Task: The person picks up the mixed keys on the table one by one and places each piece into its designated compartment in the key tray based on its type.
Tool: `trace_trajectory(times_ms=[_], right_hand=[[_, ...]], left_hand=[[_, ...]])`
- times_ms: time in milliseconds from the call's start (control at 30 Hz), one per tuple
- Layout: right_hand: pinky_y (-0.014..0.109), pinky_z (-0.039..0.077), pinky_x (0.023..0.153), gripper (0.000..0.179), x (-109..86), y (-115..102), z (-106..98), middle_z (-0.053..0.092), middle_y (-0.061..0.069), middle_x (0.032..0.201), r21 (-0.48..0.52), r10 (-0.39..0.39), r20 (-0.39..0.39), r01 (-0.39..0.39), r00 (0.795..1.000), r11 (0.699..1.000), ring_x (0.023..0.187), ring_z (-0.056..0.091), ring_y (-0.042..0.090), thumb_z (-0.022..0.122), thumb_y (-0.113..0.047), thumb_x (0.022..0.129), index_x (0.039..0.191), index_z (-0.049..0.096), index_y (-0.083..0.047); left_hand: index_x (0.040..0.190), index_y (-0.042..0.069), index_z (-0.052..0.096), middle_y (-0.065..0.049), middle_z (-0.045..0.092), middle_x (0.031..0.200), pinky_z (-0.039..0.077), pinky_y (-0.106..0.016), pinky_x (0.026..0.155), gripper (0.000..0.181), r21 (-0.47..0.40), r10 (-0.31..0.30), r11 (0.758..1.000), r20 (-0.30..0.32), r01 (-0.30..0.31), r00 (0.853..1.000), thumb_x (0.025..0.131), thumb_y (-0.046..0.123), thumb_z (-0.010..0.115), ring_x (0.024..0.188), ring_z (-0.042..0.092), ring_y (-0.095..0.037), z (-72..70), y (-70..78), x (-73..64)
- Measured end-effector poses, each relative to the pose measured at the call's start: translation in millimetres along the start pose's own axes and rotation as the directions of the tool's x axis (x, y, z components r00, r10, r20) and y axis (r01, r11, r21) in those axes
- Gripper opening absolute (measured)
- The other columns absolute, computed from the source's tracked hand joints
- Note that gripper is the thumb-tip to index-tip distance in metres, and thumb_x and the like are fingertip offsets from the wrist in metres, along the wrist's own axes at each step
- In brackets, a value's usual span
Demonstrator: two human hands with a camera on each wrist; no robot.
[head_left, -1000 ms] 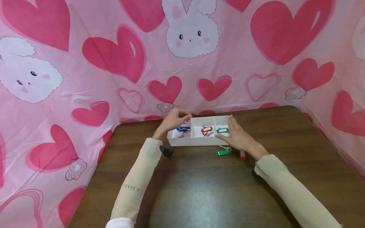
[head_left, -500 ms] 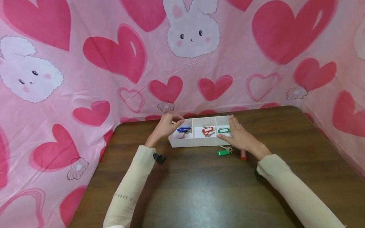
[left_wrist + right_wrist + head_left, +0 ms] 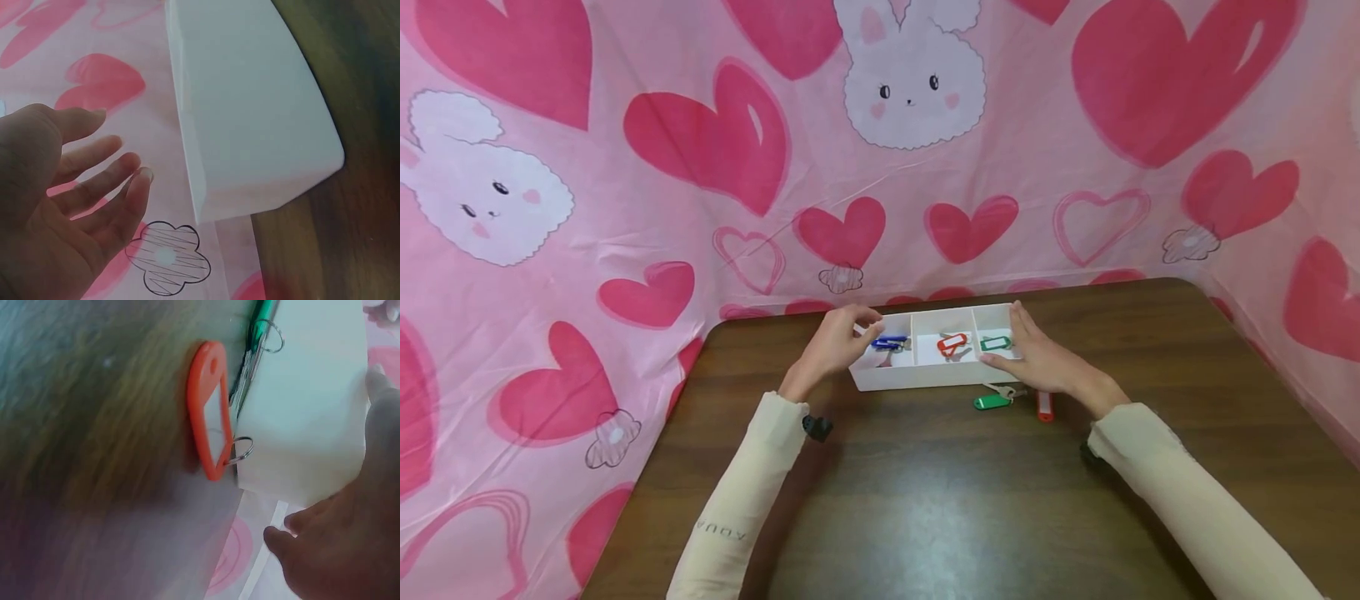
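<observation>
A white three-compartment box (image 3: 928,378) stands near the back of the table. Blue key tags (image 3: 891,342) with keys lie in its left compartment, red key tags (image 3: 952,342) in the middle one, a green key tag (image 3: 996,342) in the right one. My left hand (image 3: 835,343) is at the box's left end, fingers loosely bent and holding nothing; the left wrist view shows it apart from the box wall (image 3: 250,106). My right hand (image 3: 1048,358) rests with extended fingers along the right end, thumb at the front rim.
On the table in front of the box lie a green key tag (image 3: 992,402) with a key and a red key tag (image 3: 1045,407), partly under the right hand in the head view. Behind the dark wooden table (image 3: 895,500) hangs a pink cloth (image 3: 745,108) with hearts and rabbits.
My left hand has drawn back from above the left compartment to the box's left end. The right hand stays at the right end. The head view has shifted slightly.
</observation>
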State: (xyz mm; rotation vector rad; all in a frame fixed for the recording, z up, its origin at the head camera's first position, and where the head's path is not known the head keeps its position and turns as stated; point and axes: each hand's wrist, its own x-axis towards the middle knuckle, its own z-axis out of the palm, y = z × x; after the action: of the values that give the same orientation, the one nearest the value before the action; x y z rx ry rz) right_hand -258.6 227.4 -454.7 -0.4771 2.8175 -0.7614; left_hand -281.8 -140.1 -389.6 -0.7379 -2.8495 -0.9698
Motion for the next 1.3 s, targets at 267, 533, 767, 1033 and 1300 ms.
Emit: trace_trajectory(times_ms=[267,533,767,1033,1300], right_hand=[[0.066,0.024,0.128,0.12,-7.4,1,-15,0.0,0.018,0.178,0.018,-0.024,-0.068,0.026,0.997,0.999,0.164,0.012,0.044,0.061,-0.074,0.093,0.169,-0.006,-0.007],[0.071,0.031,0.123,0.107,-22.1,-10,-33,0.03,0.023,0.171,-0.036,-0.052,-0.19,0.046,0.98,0.998,0.157,0.03,0.047,0.069,-0.068,0.092,0.166,0.025,-0.005],[0.069,0.039,0.118,0.097,-36.8,-13,-38,0.04,0.024,0.165,-0.085,-0.095,-0.241,0.076,0.966,0.993,0.151,0.04,0.047,0.075,-0.059,0.091,0.161,0.038,-0.002],[0.07,0.041,0.116,0.091,-50.9,-14,-38,0.041,0.024,0.164,-0.092,-0.091,-0.252,0.07,0.963,0.993,0.15,0.042,0.047,0.081,-0.048,0.09,0.158,0.043,-0.001],[0.072,0.042,0.113,0.092,-65.2,-12,-35,0.039,0.025,0.165,-0.093,-0.088,-0.25,0.066,0.964,0.993,0.148,0.042,0.05,0.083,-0.043,0.089,0.159,0.04,-0.002]], left_hand=[[0.12,0.001,0.075,-0.018,0.075,0.115,0.061,-0.044,0.087,0.032,0.124,0.023,0.992,-0.033,-0.019,0.999,0.1,0.025,0.072,0.099,0.07,-0.034,4.2,-8.0,-8.2],[0.134,0.0,0.069,-0.02,0.069,0.131,0.06,-0.047,0.098,0.05,0.201,0.01,0.98,-0.049,0.0,0.999,0.098,0.034,0.074,0.109,0.068,-0.034,8.2,-16.2,-19.7],[0.15,0.004,0.056,-0.018,0.054,0.155,0.046,-0.054,0.119,0.073,0.234,-0.032,0.971,-0.057,0.045,0.998,0.096,0.048,0.074,0.146,0.05,-0.037,9.2,-21.5,-28.7],[0.157,0.006,0.047,-0.019,0.046,0.162,0.042,-0.056,0.122,0.086,0.221,-0.056,0.973,-0.041,0.063,0.998,0.093,0.056,0.074,0.152,0.043,-0.037,10.0,-26.5,-32.4],[0.164,0.007,0.035,-0.017,0.032,0.172,0.037,-0.056,0.125,0.101,0.225,-0.091,0.97,-0.01,0.091,0.996,0.09,0.066,0.07,0.159,0.034,-0.035,16.3,-27.8,-30.7]])
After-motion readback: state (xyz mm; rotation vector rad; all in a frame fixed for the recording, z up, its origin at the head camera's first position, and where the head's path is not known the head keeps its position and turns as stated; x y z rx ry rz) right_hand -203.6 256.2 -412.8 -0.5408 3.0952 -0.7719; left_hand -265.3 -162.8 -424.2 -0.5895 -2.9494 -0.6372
